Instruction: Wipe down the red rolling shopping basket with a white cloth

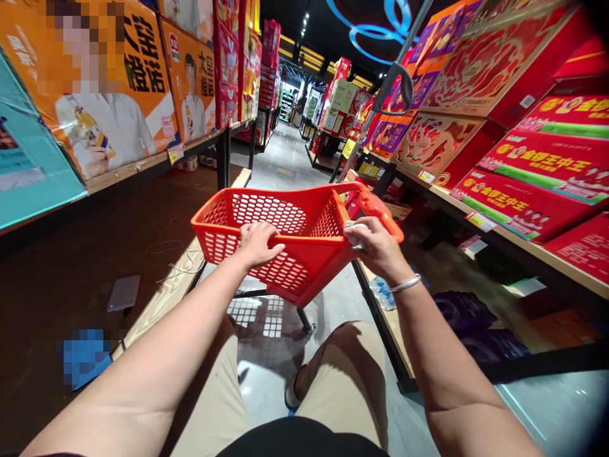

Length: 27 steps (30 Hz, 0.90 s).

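Orange-red plastic mesh makes up the shopping basket (295,238), which hangs tilted above the glossy aisle floor (285,158), its open mouth turned toward the camera and nothing visible inside it. The left hand (257,244) lies over the near rim, fingers (269,251) curled down across the edge and closed on it. The right hand (373,244) grips the basket's right near corner beside the solid orange handle (378,209), fingers closed around the rim together with a small pale cloth or paper (354,226) pressed under them; a silver bracelet (405,284) circles that wrist. Beneath the basket a dark wheeled leg (304,320) reaches down to the floor. Red gift boxes (537,184) fill the right-hand shelf, and orange cartons (143,82) line the left shelf along its front edge.
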Motion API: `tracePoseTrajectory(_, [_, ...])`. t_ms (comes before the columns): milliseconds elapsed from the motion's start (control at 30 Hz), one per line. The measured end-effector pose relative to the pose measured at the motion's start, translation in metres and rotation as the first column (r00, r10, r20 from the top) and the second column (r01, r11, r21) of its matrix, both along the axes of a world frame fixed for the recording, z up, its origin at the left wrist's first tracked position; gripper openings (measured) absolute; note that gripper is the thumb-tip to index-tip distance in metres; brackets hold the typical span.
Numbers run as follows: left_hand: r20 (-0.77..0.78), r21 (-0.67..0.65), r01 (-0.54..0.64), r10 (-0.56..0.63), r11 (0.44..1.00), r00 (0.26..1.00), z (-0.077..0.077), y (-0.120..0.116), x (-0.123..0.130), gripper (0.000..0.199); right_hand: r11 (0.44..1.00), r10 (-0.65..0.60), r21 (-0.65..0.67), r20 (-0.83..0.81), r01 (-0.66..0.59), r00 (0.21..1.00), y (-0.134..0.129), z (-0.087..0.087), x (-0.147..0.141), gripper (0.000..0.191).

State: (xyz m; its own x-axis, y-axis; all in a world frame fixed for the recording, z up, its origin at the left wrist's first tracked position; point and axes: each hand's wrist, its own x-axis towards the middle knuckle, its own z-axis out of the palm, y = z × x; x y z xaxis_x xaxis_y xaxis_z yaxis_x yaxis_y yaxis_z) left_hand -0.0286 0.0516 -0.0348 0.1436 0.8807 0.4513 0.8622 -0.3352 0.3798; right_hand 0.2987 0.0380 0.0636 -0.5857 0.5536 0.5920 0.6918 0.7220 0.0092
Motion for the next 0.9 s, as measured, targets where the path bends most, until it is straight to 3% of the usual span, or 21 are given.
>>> tracePoseTrajectory(133, [-0.045, 0.044, 0.133, -0.132, 0.99, 0.99, 0.002, -0.005, 0.026, 0.058, 1.0, 0.005, 0.005, 0.123, -0.006, 0.992, 0.006, -0.016, -0.06, 0.037])
tracePoseTrajectory(233, [-0.036, 0.01, 0.132, -0.132, 0.991, 0.991, 0.001, -0.002, 0.028, 0.053, 1.0, 0.009, -0.002, 0.186, -0.009, 0.983, 0.007, -0.012, -0.071, 0.032])
tracePoseTrajectory(333, [-0.001, -0.039, 0.152, -0.152, 0.988, 0.988, 0.0, 0.004, 0.018, 0.049, 1.0, -0.003, -0.017, 0.168, 0.006, 0.986, 0.004, 0.005, -0.044, 0.032])
tracePoseTrajectory(467, [0.031, -0.02, 0.17, -0.169, 0.985, 0.985, -0.005, 0.01, 0.007, 0.053, 0.988, -0.148, 0.064, 0.074, 0.144, 0.986, -0.003, 0.026, 0.018, 0.029])
tracePoseTrajectory(600, [0.039, -0.007, 0.134, -0.134, 0.991, 0.99, -0.004, 0.009, 0.01, 0.051, 0.977, -0.182, 0.094, -0.083, 0.189, 0.98, -0.006, 0.024, 0.046, 0.03])
tracePoseTrajectory(700, [0.048, 0.004, 0.098, -0.098, 0.995, 0.994, 0.006, 0.0, 0.031, 0.055, 0.982, -0.135, 0.118, -0.122, 0.149, 0.983, -0.007, 0.009, 0.025, 0.032])
tracePoseTrajectory(800, [0.015, 0.044, 0.223, -0.223, 0.974, 0.975, 0.015, -0.01, 0.06, 0.07, 0.973, -0.142, 0.181, -0.019, 0.143, 0.99, -0.009, -0.006, -0.014, 0.032])
tracePoseTrajectory(900, [0.019, 0.092, 0.205, -0.208, 0.974, 0.978, 0.018, -0.014, 0.076, 0.073, 0.971, -0.145, 0.2, 0.071, 0.128, 0.987, -0.011, -0.012, -0.042, 0.03])
